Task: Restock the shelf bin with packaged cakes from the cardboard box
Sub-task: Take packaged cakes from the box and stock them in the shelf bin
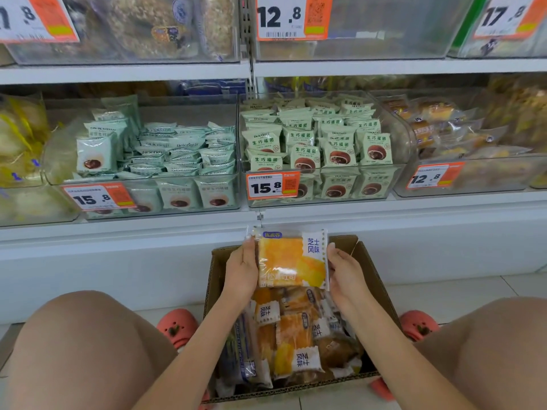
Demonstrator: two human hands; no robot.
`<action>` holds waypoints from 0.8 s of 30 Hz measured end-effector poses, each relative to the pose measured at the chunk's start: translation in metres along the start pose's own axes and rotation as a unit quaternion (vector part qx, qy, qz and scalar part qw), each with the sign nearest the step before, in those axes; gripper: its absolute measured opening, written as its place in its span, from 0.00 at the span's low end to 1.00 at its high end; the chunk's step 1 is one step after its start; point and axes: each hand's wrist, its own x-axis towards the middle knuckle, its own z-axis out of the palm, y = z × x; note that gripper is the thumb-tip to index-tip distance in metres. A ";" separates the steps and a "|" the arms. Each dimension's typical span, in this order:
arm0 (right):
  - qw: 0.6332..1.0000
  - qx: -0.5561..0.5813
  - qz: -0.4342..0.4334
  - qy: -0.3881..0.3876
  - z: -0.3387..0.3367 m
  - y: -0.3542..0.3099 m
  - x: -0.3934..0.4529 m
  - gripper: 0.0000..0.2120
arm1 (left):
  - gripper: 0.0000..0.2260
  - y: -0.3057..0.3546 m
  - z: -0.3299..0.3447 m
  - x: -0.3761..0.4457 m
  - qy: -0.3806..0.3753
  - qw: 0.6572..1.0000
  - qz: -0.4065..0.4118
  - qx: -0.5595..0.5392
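1. Above the cardboard box (371, 263), between the knees: one packaged cake (291, 258), held upright.
2. Left hand (241, 270) grips its left edge; right hand (344, 272) grips its right edge, fingers curled round.
3. Box on floor holds more cake packs (291, 341).
4. Shelf bin (461, 176) tagged 12.8 sits upper right, well apart.

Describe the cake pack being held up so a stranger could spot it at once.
Start at the open cardboard box on the floor below the shelves. Just above its far end, the left hand and right hand hold one orange cake pack by its side edges. Unlike the packs lying in the box, it is lifted, facing the camera.
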 end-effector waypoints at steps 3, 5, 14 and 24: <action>1.000 0.014 0.017 -0.012 0.003 -0.009 -0.002 0.15 | 0.27 0.018 -0.001 0.004 0.013 0.999 0.040 0.029; 0.998 -0.037 -0.017 -0.045 0.007 -0.034 -0.007 0.16 | 0.25 0.039 -0.006 0.010 0.022 0.995 0.082 0.044; 0.679 -0.572 -0.443 -0.124 0.097 -0.273 -0.061 0.25 | 0.22 0.233 -0.018 0.067 0.055 0.920 0.377 0.088; 0.541 -0.580 -0.608 0.012 0.170 -0.471 -0.043 0.12 | 0.21 0.355 -0.016 0.164 0.207 0.811 0.500 0.222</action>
